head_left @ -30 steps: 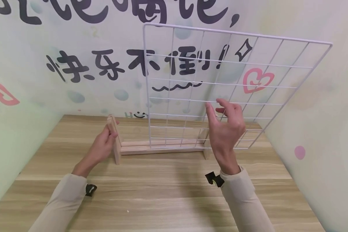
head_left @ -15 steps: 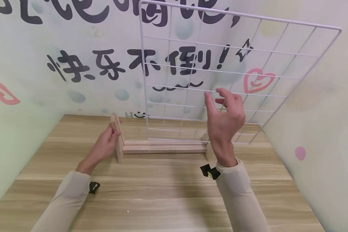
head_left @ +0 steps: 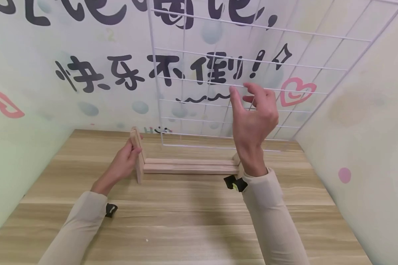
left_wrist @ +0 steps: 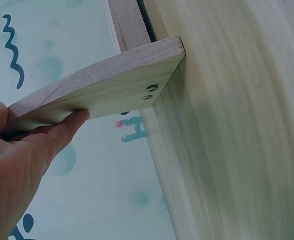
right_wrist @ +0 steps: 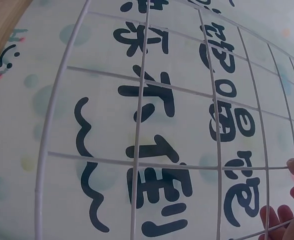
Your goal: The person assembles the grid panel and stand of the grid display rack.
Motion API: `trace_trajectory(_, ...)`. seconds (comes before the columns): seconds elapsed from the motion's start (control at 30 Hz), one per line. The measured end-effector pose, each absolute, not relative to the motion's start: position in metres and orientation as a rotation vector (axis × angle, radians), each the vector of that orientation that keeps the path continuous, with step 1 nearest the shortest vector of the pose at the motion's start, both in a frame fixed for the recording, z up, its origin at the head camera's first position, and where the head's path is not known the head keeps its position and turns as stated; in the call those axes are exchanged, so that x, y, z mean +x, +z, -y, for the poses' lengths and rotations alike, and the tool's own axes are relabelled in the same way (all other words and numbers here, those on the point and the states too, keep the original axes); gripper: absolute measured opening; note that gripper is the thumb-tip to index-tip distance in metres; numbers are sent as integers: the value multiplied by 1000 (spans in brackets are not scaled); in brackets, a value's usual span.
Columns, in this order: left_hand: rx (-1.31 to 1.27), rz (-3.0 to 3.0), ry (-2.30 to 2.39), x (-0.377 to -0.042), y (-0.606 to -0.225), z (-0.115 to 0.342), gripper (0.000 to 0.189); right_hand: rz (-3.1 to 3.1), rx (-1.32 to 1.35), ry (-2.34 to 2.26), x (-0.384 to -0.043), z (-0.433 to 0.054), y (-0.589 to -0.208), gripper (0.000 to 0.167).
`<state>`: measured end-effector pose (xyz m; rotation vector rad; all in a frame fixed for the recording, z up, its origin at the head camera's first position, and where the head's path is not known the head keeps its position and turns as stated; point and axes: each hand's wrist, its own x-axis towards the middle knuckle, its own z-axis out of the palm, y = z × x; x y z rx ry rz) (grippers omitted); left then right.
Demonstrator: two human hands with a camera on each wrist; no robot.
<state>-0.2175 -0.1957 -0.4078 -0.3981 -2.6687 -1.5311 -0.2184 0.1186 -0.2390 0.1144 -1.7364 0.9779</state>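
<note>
A low wooden stand sits on the table, its two end boards joined by rails [head_left: 190, 169]. My left hand [head_left: 124, 160] grips the left end board [head_left: 140, 154] near its top, thumb on one face and fingers on the other. In the left wrist view, two metal screw heads [left_wrist: 152, 88] show low on that board [left_wrist: 102, 75]. My right hand [head_left: 255, 117] holds a white wire grid panel [head_left: 346, 70] raised and tilted above and behind the stand. The right wrist view shows fingers [right_wrist: 281, 217] at the wires, beside a thicker edge rod [right_wrist: 57, 110]. My forearm partly covers the right end board.
The wood-grain table [head_left: 172, 213] runs back to a wall [head_left: 96, 99] printed with large dark characters and hearts. Another wall [head_left: 378, 129] stands close along the right side. A tiny white speck [head_left: 147, 240] lies near the front.
The right hand has lifted the grid panel steadily, its lower edge rising off the level of the stand's rails. The left hand, still gripping its board, has shifted slightly right and up in view.
</note>
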Motion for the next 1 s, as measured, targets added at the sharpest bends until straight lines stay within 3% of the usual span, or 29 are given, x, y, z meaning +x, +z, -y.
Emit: trace_trajectory(1.0,-384,2652,-1466,-220,-413,194,46,1775,147,944,-237,-77,-210,33)
